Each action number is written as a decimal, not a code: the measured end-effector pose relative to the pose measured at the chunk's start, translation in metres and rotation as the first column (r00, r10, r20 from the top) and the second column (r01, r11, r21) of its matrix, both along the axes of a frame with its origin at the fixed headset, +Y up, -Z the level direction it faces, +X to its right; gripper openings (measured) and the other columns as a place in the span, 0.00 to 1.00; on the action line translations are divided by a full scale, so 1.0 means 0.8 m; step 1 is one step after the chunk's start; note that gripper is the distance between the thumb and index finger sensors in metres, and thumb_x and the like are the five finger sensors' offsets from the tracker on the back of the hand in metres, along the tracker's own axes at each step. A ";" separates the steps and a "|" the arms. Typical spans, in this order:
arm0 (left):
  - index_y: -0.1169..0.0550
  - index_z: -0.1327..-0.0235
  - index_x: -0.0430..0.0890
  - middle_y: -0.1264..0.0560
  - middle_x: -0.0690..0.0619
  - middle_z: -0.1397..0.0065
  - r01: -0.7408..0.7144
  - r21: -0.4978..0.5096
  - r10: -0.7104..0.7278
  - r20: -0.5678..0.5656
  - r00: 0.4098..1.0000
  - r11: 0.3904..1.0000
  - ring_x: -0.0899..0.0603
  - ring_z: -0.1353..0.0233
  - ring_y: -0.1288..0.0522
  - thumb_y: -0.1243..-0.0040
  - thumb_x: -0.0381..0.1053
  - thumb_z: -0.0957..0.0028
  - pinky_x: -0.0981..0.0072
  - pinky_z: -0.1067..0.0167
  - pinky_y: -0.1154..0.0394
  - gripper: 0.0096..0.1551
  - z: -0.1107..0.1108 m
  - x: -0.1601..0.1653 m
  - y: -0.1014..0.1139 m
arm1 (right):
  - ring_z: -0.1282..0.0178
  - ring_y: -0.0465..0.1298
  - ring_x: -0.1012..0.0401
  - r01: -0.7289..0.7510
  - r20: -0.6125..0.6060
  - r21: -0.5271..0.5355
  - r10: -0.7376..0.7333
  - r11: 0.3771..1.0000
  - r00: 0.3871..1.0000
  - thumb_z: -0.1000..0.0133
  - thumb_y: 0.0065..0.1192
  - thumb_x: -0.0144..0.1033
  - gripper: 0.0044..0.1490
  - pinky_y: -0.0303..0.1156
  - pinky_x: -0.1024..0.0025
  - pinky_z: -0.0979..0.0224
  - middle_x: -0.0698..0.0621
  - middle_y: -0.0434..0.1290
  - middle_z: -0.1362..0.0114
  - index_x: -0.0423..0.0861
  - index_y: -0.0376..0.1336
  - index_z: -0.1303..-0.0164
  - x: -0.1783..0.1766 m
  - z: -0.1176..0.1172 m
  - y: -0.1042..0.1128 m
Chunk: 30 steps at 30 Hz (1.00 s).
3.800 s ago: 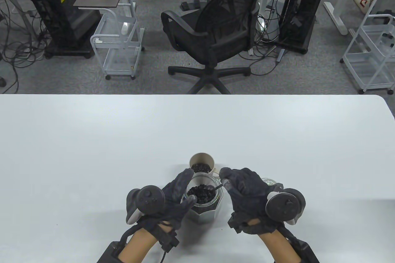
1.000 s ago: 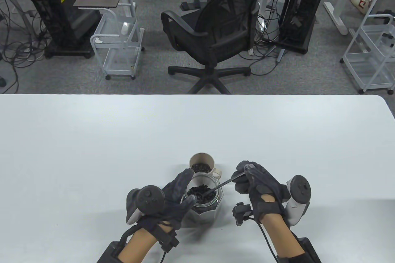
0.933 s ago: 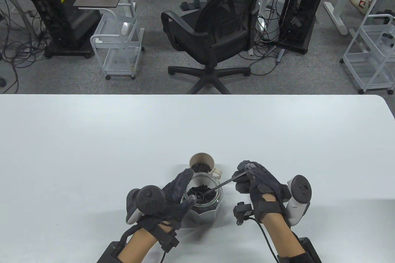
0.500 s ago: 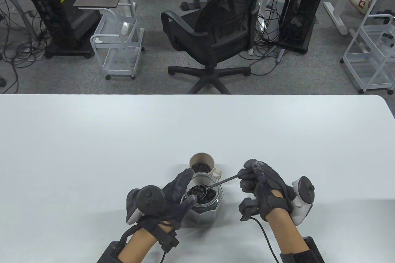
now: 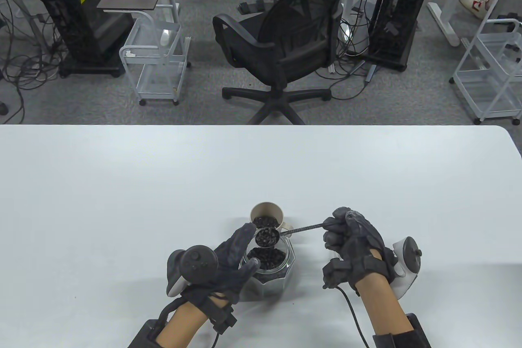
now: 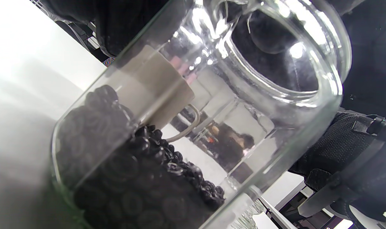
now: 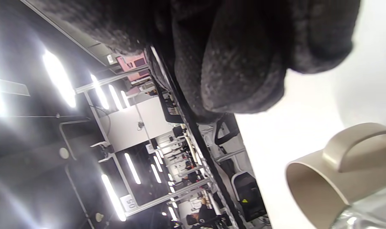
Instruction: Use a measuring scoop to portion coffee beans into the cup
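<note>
A glass jar of dark coffee beans stands near the table's front edge, and my left hand grips its left side. Just behind it stands a beige cup with beans inside. My right hand pinches the thin handle of a metal measuring scoop. The scoop's bowl is full of beans and hovers over the jar's far rim, next to the cup. In the left wrist view the jar fills the frame, with the cup seen through the glass. The right wrist view shows gloved fingers and the cup.
The white table stretches wide on both sides and behind the cup. Beyond its far edge stand a black office chair, white wire carts and computer towers on the floor.
My right hand has lifted the scoop, loaded with beans, out of the jar and carried it back toward the cup. The left hand and the jar stayed still.
</note>
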State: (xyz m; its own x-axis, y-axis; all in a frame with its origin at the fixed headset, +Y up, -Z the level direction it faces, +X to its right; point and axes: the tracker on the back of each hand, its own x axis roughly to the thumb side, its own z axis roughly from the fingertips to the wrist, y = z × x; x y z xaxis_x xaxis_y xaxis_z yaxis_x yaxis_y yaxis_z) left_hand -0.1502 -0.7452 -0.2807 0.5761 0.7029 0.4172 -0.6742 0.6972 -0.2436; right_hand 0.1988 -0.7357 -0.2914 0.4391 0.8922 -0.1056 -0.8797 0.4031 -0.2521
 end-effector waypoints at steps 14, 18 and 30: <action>0.50 0.17 0.53 0.42 0.35 0.16 0.000 -0.001 0.000 0.000 1.000 1.000 0.23 0.23 0.34 0.61 0.79 0.50 0.26 0.31 0.42 0.53 0.000 0.000 0.000 | 0.46 0.83 0.43 0.067 0.052 0.046 -0.069 0.997 0.996 0.40 0.59 0.40 0.27 0.74 0.45 0.39 0.35 0.76 0.39 0.40 0.64 0.34 -0.001 0.001 0.000; 0.50 0.16 0.53 0.42 0.35 0.16 -0.001 -0.002 0.001 0.001 1.000 1.000 0.23 0.23 0.34 0.61 0.79 0.50 0.26 0.31 0.42 0.53 0.000 0.000 0.000 | 0.45 0.82 0.41 0.071 0.057 0.037 -0.073 0.997 0.996 0.40 0.59 0.39 0.28 0.73 0.44 0.38 0.34 0.75 0.38 0.39 0.64 0.33 -0.002 0.000 -0.004; 0.51 0.16 0.53 0.42 0.35 0.16 -0.002 -0.003 0.002 0.001 1.000 1.000 0.23 0.23 0.34 0.61 0.79 0.50 0.26 0.31 0.42 0.53 0.000 0.000 0.000 | 0.44 0.81 0.40 -0.030 0.054 0.019 0.029 0.999 0.998 0.40 0.59 0.38 0.28 0.72 0.43 0.38 0.33 0.74 0.38 0.39 0.63 0.33 -0.008 -0.004 -0.018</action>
State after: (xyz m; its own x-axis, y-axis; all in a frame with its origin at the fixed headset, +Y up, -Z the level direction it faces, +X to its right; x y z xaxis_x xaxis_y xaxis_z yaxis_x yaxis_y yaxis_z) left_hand -0.1502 -0.7453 -0.2807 0.5740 0.7054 0.4158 -0.6753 0.6950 -0.2467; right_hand 0.1928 -0.7500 -0.2945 0.4167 0.9067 -0.0651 -0.8770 0.3821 -0.2912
